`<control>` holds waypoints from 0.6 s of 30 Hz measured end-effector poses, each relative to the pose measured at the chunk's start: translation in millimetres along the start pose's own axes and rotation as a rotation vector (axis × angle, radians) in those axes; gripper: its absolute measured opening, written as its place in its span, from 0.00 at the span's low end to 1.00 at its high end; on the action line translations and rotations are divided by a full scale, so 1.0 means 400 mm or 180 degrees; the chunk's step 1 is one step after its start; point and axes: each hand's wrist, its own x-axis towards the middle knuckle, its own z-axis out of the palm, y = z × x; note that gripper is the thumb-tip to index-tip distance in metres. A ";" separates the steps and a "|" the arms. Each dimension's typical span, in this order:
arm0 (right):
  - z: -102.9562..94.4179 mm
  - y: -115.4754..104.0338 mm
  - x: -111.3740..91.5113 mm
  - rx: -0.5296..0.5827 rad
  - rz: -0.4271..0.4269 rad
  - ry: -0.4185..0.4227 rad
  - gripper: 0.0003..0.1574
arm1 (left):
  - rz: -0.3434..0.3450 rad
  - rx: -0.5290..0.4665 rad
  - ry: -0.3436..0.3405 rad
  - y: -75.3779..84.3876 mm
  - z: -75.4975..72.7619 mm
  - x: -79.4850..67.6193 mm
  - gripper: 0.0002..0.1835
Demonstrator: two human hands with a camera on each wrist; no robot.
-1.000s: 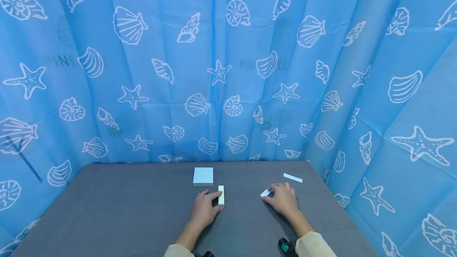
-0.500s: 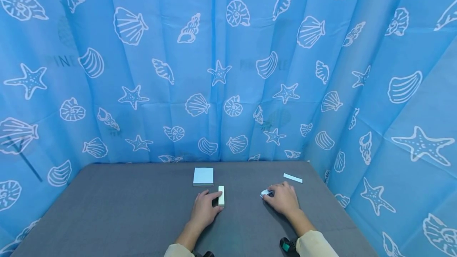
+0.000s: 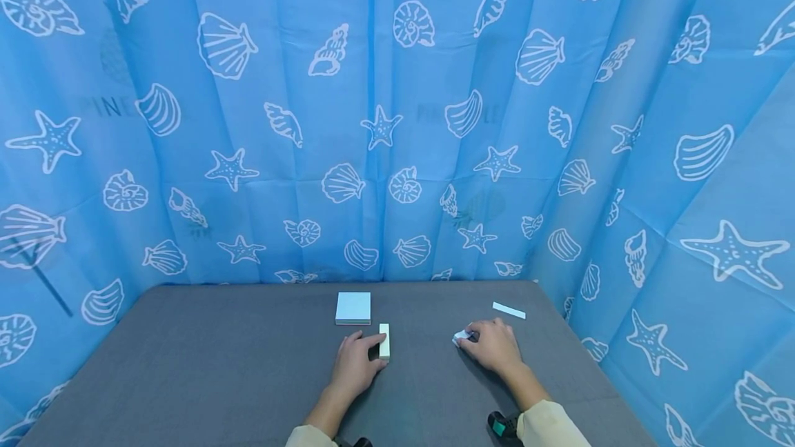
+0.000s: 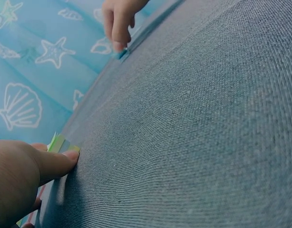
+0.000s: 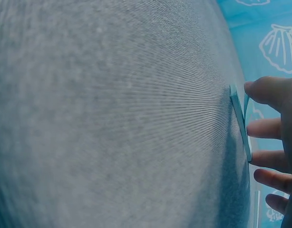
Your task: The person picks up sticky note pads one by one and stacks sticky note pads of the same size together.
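My left hand holds a narrow pale-yellow pad of sticky notes on the table, thumb at its near end and a fingertip on its right edge. In the left wrist view, the yellow-green pad shows behind the thumb. Farther right, my right hand pinches a small light-blue pad of sticky notes. Seen from the right wrist, a thin top sheet stands bent away from the pad, with a fingertip against it. The fingers partly hide the blue pad in the head view.
A square light-blue block, perhaps stacked notes, lies behind my left hand. A white strip lies beyond my right hand. Grey cloth covers the table; a blue shell-print curtain hangs behind and to the right.
The light-blue pad's top, flat a second ago, now looks bent and creased under my right fingers. My left hand and the yellow pad stay where they were.
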 end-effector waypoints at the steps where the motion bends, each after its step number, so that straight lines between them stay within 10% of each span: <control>1: 0.000 0.000 -0.001 0.0014 0.0017 0.0010 0.21 | -0.0003 0.0000 -0.0010 0.000 -0.001 0.000 0.25; 18: 0.020 -0.026 0.006 0.0346 0.0811 0.0111 0.37 | 0.0060 0.0022 0.0112 -0.005 0.008 -0.004 0.25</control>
